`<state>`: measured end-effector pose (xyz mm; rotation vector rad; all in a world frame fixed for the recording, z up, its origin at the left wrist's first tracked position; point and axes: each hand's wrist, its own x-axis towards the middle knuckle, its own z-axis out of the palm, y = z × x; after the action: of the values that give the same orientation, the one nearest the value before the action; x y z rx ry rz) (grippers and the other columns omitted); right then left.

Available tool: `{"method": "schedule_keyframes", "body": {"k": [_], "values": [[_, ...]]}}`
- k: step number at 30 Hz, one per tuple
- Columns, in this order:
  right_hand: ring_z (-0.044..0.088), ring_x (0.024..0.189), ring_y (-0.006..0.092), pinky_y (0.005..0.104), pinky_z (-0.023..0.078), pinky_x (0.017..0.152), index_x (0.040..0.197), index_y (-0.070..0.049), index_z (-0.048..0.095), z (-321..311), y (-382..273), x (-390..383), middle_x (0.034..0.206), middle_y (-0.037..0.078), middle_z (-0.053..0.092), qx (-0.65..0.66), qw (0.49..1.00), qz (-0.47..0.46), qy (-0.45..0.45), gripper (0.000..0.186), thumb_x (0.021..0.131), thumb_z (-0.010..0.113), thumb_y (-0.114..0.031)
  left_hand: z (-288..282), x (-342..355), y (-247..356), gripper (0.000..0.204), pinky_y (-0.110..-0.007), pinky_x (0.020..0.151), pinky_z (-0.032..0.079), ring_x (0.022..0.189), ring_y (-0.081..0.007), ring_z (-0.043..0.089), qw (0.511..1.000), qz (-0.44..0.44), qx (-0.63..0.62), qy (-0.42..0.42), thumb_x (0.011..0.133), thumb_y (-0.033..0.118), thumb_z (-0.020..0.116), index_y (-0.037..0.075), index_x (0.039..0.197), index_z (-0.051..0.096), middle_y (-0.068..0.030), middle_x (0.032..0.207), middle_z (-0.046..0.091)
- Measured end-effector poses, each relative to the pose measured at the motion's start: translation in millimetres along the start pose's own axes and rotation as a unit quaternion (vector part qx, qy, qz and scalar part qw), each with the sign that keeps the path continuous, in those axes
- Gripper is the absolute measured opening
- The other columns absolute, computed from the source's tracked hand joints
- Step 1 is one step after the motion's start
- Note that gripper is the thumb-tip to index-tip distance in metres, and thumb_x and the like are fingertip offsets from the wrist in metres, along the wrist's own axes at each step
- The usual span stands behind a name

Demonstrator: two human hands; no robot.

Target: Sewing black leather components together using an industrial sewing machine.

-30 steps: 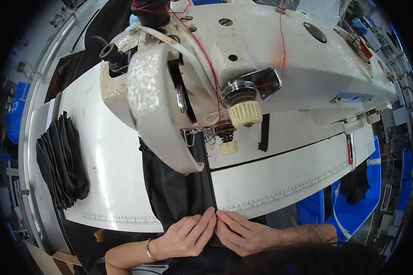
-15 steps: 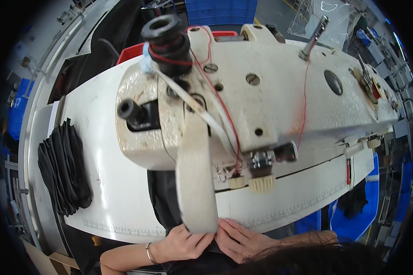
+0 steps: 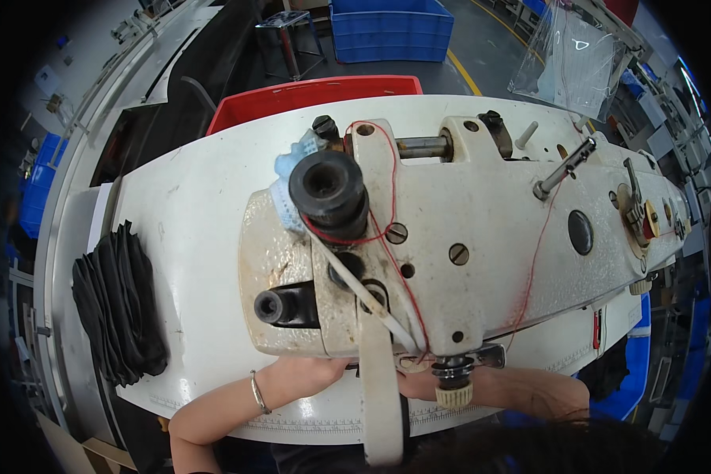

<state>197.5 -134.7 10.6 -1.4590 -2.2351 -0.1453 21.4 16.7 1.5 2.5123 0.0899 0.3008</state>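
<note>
A white sewing machine (image 3: 490,292) with red thread (image 3: 393,286) fills the middle of the view. At its front edge, my left hand (image 3: 312,376), a bracelet on its wrist, reaches under the machine's head. My right hand (image 3: 420,385) reaches in from the other side, beneath a ribbed cream tension knob (image 3: 454,395). The machine hides the fingers of both hands, and whatever they touch. Between the hands a pale lever (image 3: 381,419) hangs down toward me. Only a narrow dark strip shows beside that lever; I cannot make out what it is.
A stack of folded black fabric pieces (image 3: 122,308) lies on the left of the white table (image 3: 193,237). Behind the table are a red bin (image 3: 316,99) and a blue crate (image 3: 391,35). Small red-handled snips (image 3: 597,328) lie at right, above a blue bin (image 3: 638,355) holding black cloth.
My view has shifted, so the machine sits lower in the picture. Both hands have moved forward under its head, and their fingers are now hidden. The black cloth by my left hand is out of sight.
</note>
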Motion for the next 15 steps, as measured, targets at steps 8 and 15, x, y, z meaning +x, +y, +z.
{"method": "schedule_keyframes", "body": {"k": [8,15], "values": [[0.058,0.070,0.0149,0.0248,0.050,0.052,0.075,-0.006,0.058,54,1,-31,0.081,0.003,0.058,0.001,1.000,-0.014,-0.011,0.008,0.067,0.058,-0.009,-4,-17,-29,0.016,-0.034,0.073,0.048,0.087,-0.0228,0.062,0.966,0.091,0.242,0.018,0.080,0.004,0.062,0.002,0.096,0.061,-0.0115,0.093,0.065],[0.058,0.067,0.0139,0.0237,0.049,0.049,0.074,-0.007,0.056,34,2,-26,0.070,0.000,0.052,-0.022,0.999,-0.015,-0.024,0.006,0.068,0.058,-0.010,-16,-5,-9,0.036,-0.038,0.075,0.050,0.088,-0.0298,0.062,0.995,0.052,0.085,-0.005,0.074,0.009,0.062,0.001,0.109,0.059,-0.0155,0.097,0.063]]}}
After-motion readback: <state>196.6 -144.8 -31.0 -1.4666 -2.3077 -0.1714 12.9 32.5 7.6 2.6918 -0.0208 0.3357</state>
